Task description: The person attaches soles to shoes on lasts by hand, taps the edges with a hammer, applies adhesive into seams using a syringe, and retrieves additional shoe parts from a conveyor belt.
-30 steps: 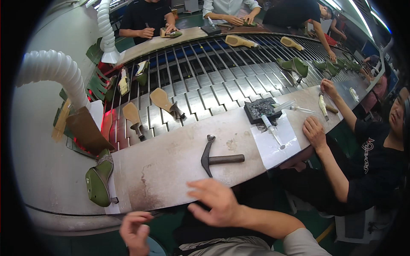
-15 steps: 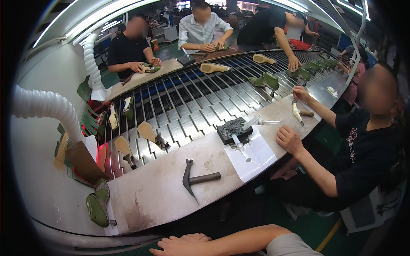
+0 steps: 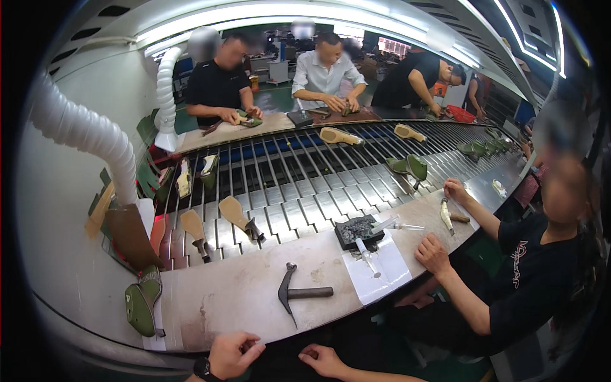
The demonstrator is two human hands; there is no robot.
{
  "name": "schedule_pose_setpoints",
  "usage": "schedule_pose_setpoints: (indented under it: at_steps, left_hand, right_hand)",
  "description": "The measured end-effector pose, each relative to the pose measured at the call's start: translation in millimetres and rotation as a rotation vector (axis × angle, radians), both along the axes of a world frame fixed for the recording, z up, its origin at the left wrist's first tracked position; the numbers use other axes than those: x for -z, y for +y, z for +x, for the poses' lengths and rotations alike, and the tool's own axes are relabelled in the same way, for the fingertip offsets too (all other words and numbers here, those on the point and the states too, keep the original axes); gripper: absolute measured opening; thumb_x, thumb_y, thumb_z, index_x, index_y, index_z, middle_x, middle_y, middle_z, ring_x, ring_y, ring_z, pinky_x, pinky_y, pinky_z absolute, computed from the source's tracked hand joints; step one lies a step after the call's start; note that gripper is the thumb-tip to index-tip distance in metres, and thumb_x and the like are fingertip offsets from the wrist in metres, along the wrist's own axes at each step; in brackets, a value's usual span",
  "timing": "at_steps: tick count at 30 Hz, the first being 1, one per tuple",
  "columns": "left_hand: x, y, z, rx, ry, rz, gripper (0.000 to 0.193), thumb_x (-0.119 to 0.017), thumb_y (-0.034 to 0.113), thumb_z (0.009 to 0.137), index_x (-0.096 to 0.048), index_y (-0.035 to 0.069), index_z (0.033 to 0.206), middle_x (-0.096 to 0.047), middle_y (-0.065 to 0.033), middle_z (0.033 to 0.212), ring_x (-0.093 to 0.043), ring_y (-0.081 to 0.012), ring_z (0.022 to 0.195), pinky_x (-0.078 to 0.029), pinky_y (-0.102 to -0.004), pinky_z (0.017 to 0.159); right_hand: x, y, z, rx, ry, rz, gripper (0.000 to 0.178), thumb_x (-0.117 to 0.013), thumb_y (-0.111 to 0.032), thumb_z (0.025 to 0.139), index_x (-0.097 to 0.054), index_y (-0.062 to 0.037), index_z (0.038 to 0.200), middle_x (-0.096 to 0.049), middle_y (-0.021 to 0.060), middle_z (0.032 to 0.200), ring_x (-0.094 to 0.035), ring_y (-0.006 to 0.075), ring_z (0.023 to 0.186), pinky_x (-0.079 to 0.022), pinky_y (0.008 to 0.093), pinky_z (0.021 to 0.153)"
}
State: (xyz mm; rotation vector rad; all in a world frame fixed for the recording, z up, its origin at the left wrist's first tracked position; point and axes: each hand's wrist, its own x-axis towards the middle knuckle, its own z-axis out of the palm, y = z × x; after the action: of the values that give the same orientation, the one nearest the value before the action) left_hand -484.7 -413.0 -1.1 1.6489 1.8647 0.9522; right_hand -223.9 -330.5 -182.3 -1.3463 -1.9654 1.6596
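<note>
My left hand (image 3: 234, 355), with a dark watch on its wrist, is at the near edge of the pale worktable (image 3: 242, 280). Its fingers are loosely bent, the thumb stands apart, and nothing is in it. My right hand (image 3: 326, 361) is just beyond the table edge, empty, its fingers loosely bent and apart. The nearest tool to both is a hammer (image 3: 309, 293) with a curved, pointed dark head, lying flat on the table. A green high-heeled shoe (image 3: 141, 309) lies on its side at the table's left end.
Beyond the table runs a slatted metal conveyor (image 3: 286, 210) with soles and green shoes. A black block (image 3: 359, 230) and syringes (image 3: 367, 256) lie on white paper (image 3: 388, 274). A co-worker (image 3: 509, 274) sits at right near another hammer (image 3: 449, 219). White ducts (image 3: 95, 137) hang at left.
My left hand has come into view at the table edge. My right hand has moved right, and its forearm is lower. The view has tilted up; a far co-worker's hand has drawn back from the conveyor.
</note>
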Motion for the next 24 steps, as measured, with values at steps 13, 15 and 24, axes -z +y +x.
schedule_pose_setpoints:
  at_steps: [13, 15, 24]
  left_hand:
    - [62, 126, -68, -0.008, 0.638, 0.009, 0.077, -0.068, 0.051, 0.099, -0.048, 0.006, 0.158, -0.032, -0.025, 0.172, -0.025, -0.0388, 0.162, -0.019, -0.0582, 0.131]
    - [63, 122, -70, -0.016, 0.584, 0.014, 0.077, -0.066, 0.053, 0.1, -0.048, 0.006, 0.159, -0.033, -0.0243, 0.172, -0.025, -0.0378, 0.163, -0.018, -0.0582, 0.131]
    - [63, 118, -79, 0.032, 0.478, 0.053, 0.071, -0.072, 0.046, 0.097, -0.054, 0.005, 0.153, -0.037, -0.0237, 0.169, -0.03, -0.0385, 0.16, -0.019, -0.0584, 0.131]
  right_hand:
    - [89, 185, 70, -0.322, -0.4, 1.167, 0.05, -0.071, -0.039, 0.091, -0.072, -0.0101, 0.132, -0.068, 0.022, 0.136, -0.061, 0.0463, 0.127, -0.047, 0.0566, 0.11]
    - [83, 198, 63, -0.335, -0.414, 1.126, 0.05, -0.07, -0.04, 0.092, -0.072, -0.01, 0.132, -0.068, 0.022, 0.136, -0.062, 0.0462, 0.127, -0.047, 0.0566, 0.11]
    - [75, 190, 25, -0.329, -0.451, 1.007, 0.051, -0.069, -0.042, 0.093, -0.071, -0.0096, 0.133, -0.069, 0.0219, 0.136, -0.062, 0.0458, 0.127, -0.047, 0.0564, 0.11]
